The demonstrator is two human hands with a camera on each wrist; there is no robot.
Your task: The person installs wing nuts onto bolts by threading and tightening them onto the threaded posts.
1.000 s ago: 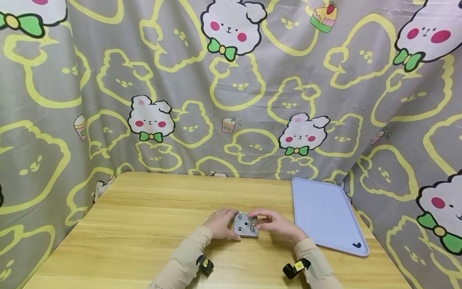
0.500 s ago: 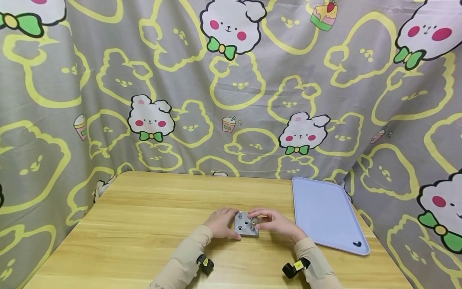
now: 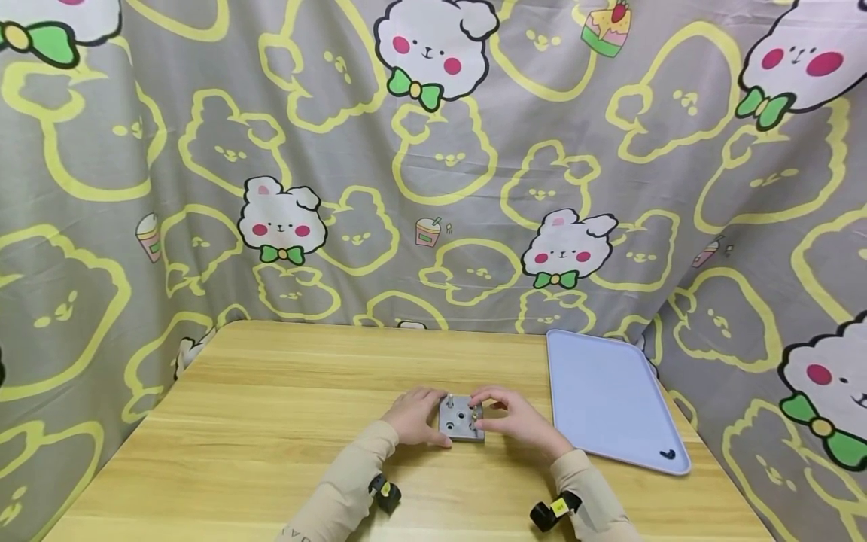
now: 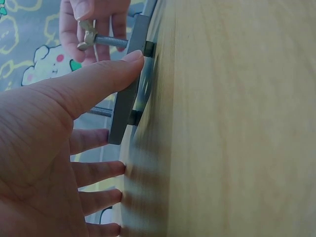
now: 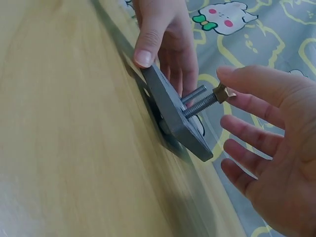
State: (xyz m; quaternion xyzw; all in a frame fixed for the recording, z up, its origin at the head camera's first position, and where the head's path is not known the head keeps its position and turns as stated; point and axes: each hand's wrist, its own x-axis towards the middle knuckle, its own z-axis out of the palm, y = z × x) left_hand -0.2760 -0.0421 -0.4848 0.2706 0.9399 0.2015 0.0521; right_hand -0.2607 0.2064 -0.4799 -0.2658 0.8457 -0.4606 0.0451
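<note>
A grey metal plate (image 3: 462, 427) with holes lies on the table between the two hands. Two threaded bolts (image 5: 200, 106) rise from it in the right wrist view. On the end of one bolt sits a brass wing nut (image 5: 222, 93). The left hand (image 3: 412, 418) grips the plate at its left side, thumb on the near edge and a finger at the far edge. Thumb and index finger of the right hand (image 3: 518, 423) pinch the wing nut, the other fingers spread. Short dark feet (image 4: 135, 117) show under the plate in the left wrist view.
A light blue tray (image 3: 609, 399) lies at the right of the wooden table (image 3: 284, 376), with a small black piece (image 3: 667, 454) in its near right corner. A patterned grey curtain (image 3: 366, 150) hangs behind the table.
The fingers of the right hand have shifted slightly around the wing nut. The left hand and the plate keep their places.
</note>
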